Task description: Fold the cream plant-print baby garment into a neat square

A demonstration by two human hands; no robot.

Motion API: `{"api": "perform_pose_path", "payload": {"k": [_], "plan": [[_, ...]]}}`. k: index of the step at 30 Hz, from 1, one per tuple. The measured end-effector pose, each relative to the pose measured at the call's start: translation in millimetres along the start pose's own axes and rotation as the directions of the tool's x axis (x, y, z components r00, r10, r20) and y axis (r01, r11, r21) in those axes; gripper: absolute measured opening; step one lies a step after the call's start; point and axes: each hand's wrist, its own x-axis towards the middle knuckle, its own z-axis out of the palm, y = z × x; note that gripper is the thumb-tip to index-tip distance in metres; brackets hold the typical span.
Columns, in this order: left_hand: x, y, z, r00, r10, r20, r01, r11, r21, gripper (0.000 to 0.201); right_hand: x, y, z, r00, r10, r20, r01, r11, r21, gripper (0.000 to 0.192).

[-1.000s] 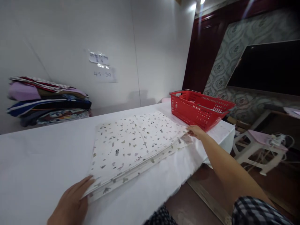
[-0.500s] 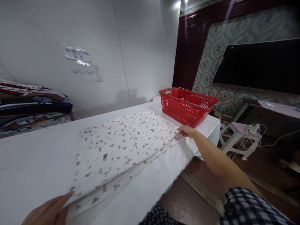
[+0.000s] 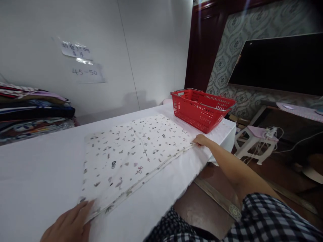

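A white cloth (image 3: 136,151) with small printed figures lies folded in layers on the white-covered table (image 3: 45,171). My left hand (image 3: 70,222) is closed on its near left corner, fingers on top and the thumb underneath. At the right end, my right hand (image 3: 201,139) pinches the near right corner. Between the two hands the near edge runs fairly straight, its layers nearly flush. Just beyond my right hand stands a red plastic basket (image 3: 199,112) with metal handles.
A stack of folded clothes (image 3: 32,111) sits at the far left. Paper signs (image 3: 88,72) are taped to the pale wall behind. To the right, past the table's end, are a plastic stool (image 3: 257,141) with cables on it and a wall-mounted screen (image 3: 280,67).
My left hand has moved right and slightly up with its corner. The cloth's near edge, which hung apart in loose layers, now lies flatter and closer together. My right hand keeps its pinch.
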Motion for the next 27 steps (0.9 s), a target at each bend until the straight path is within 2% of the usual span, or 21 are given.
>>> {"api": "perform_pose_path", "payload": {"k": [1,3,6,9,18,20,21,23,24,26,27], "plan": [[3.9,10.0,-3.6,0.998,0.038,-0.039,-0.036,0.998,0.043,0.054,0.4,0.4,0.2,1.000,0.001,-0.003,-0.001,1.000,-0.022,0.027],[12.8,33.1,-13.0,0.990,0.133,-0.039,-0.127,0.983,0.130,0.047,1.1,1.2,0.4,1.000,-0.001,-0.010,0.001,0.998,-0.058,0.026],[25.7,66.4,-27.0,0.973,0.226,0.049,-0.231,0.959,0.163,0.042,1.1,3.1,-0.1,0.999,-0.013,-0.034,0.010,0.996,-0.089,0.024],[35.0,88.0,-33.0,0.954,0.278,0.113,-0.294,0.941,0.166,0.043,0.0,5.4,0.6,0.998,-0.018,-0.058,0.012,0.994,-0.111,0.023],[56.5,135.1,-24.9,0.916,0.351,0.194,-0.385,0.905,0.181,0.046,-5.1,10.3,3.4,0.990,-0.018,-0.138,-0.011,0.978,-0.209,0.027],[63.6,148.2,-21.0,0.904,0.385,0.189,-0.415,0.896,0.159,0.045,-10.7,10.6,3.8,0.980,-0.021,-0.196,-0.027,0.970,-0.241,0.030],[67.3,154.1,-18.4,0.898,0.401,0.181,-0.428,0.892,0.146,0.044,-14.6,9.7,5.5,0.966,-0.063,-0.252,-0.008,0.963,-0.271,0.031],[74.6,164.1,-12.5,0.892,0.423,0.160,-0.444,0.887,0.126,0.042,-23.6,4.5,13.3,0.900,-0.278,-0.336,0.153,0.923,-0.352,0.029],[78.1,168.3,-9.6,0.891,0.426,0.154,-0.445,0.887,0.120,0.041,-28.5,0.2,19.6,0.841,-0.431,-0.327,0.296,0.872,-0.389,0.026],[84.7,175.8,-4.6,0.892,0.423,0.161,-0.442,0.890,0.112,0.038,-38.1,-10.9,35.8,0.662,-0.712,-0.235,0.607,0.693,-0.388,0.022],[87.6,179.2,-2.6,0.892,0.417,0.172,-0.439,0.892,0.111,0.036,-42.5,-17.0,44.7,0.568,-0.800,-0.192,0.724,0.597,-0.346,0.022]]}}
